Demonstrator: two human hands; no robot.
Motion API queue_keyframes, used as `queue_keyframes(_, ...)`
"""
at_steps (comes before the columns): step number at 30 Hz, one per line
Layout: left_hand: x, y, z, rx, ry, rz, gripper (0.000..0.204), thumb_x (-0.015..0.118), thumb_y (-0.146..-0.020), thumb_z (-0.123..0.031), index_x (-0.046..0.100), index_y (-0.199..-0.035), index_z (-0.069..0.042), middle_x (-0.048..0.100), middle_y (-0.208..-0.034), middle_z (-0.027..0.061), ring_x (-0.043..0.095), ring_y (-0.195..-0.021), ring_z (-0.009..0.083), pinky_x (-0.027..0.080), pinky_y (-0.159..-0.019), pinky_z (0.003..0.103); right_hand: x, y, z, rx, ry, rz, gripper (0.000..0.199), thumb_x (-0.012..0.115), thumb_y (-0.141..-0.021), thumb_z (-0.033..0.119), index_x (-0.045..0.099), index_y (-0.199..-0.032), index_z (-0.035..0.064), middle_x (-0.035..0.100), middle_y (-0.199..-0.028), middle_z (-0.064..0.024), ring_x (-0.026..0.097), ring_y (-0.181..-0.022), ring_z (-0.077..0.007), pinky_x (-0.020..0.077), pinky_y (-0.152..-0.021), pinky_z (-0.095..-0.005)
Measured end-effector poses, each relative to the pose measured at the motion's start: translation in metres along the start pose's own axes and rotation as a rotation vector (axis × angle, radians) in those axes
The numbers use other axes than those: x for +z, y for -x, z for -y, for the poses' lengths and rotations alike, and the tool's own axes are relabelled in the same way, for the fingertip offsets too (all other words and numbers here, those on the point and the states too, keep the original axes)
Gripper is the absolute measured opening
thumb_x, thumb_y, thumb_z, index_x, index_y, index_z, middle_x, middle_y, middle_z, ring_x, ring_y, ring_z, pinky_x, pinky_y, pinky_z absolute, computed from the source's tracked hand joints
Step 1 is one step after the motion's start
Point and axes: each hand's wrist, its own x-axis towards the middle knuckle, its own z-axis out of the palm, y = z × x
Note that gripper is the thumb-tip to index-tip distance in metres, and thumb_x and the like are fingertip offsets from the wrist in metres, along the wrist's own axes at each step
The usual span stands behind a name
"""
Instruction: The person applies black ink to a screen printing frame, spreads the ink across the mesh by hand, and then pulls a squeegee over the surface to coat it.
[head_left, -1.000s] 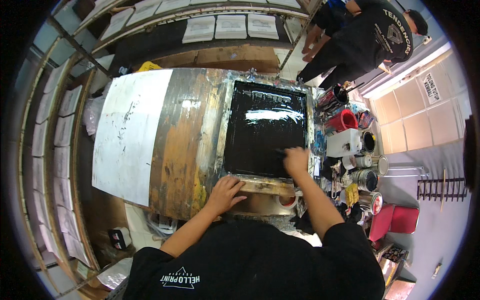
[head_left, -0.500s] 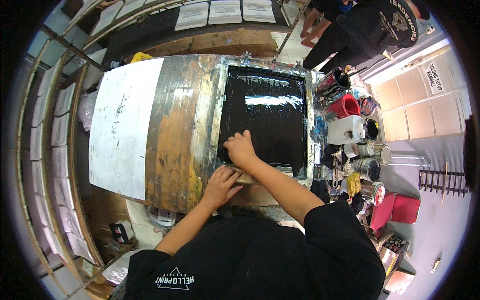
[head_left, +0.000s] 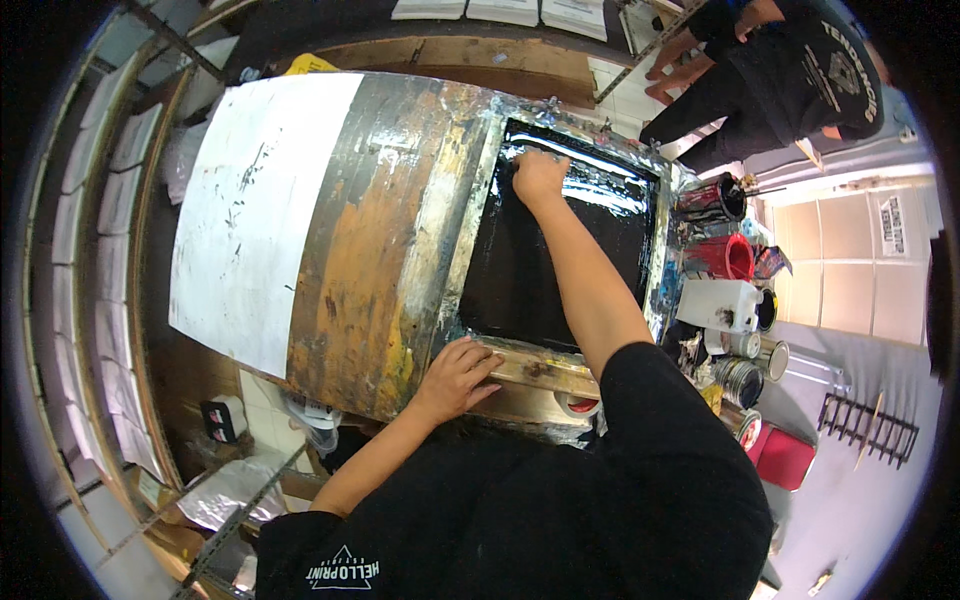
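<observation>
A wooden screen-printing frame (head_left: 545, 372) lies on a paint-stained board, its mesh (head_left: 530, 285) covered in dark ink. My left hand (head_left: 462, 378) is at the frame's near left corner, fingers on top of the near bar and thumb lower down, gripping it. Over the mesh, my right arm reaches to the far end. There my right hand (head_left: 540, 178) is closed beside a glossy band of wet black ink (head_left: 610, 192). Whatever it grips is dark and cannot be told from the ink.
Left of the frame, a large white sheet (head_left: 265, 210) covers part of the stained board (head_left: 370, 260). Ink cans, a red tub (head_left: 725, 257) and a white jug (head_left: 718, 303) crowd the right edge. Racks of paper stacks (head_left: 120, 260) stand left. Another person (head_left: 770, 90) stands at the far right.
My right hand has moved from the near end of the mesh to its far end. My left hand remains at the near left corner. The view has shifted and turned slightly.
</observation>
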Motion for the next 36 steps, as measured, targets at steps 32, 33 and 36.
queue_keyframes(32, 0.007, 0.011, 0.017, -0.03, 0.04, -0.01, 0.055, 0.085, -0.072, -0.02, 0.07, -0.124, -0.013, 0.064, -0.119, 0.0071, 0.057, -0.117, 0.0305, 0.045, -0.108, 0.05, 0.002, 0.142, 0.058, -0.239, 0.078, -0.043, 0.014, 0.061, -0.088, 0.015, 0.074, -0.092, 0.0148, 0.07, -0.097, -0.0064, 0.063, -0.101, -0.0273, 0.0367, -0.096, -0.0565)
queue_keyframes(33, 0.007, 0.009, 0.016, -0.022, 0.037, -0.011, 0.055, 0.085, -0.072, -0.02, 0.069, -0.124, -0.013, 0.064, -0.118, 0.0071, 0.057, -0.117, 0.0304, 0.045, -0.109, 0.05, 0.006, 0.102, 0.049, -0.167, 0.146, -0.095, 0.014, 0.06, -0.089, 0.015, 0.074, -0.092, 0.0149, 0.071, -0.098, -0.0062, 0.064, -0.102, -0.027, 0.0367, -0.096, -0.0565)
queue_keyframes(36, 0.008, 0.0, 0.014, 0.004, 0.051, -0.007, 0.053, 0.085, -0.074, -0.02, 0.069, -0.124, -0.013, 0.063, -0.117, 0.0073, 0.056, -0.117, 0.0297, 0.044, -0.109, 0.049, 0.001, 0.001, 0.011, 0.045, 0.125, -0.182, 0.017, 0.061, -0.089, 0.013, 0.078, -0.092, 0.0166, 0.075, -0.095, -0.0061, 0.071, -0.094, -0.027, 0.0364, -0.097, -0.0562)
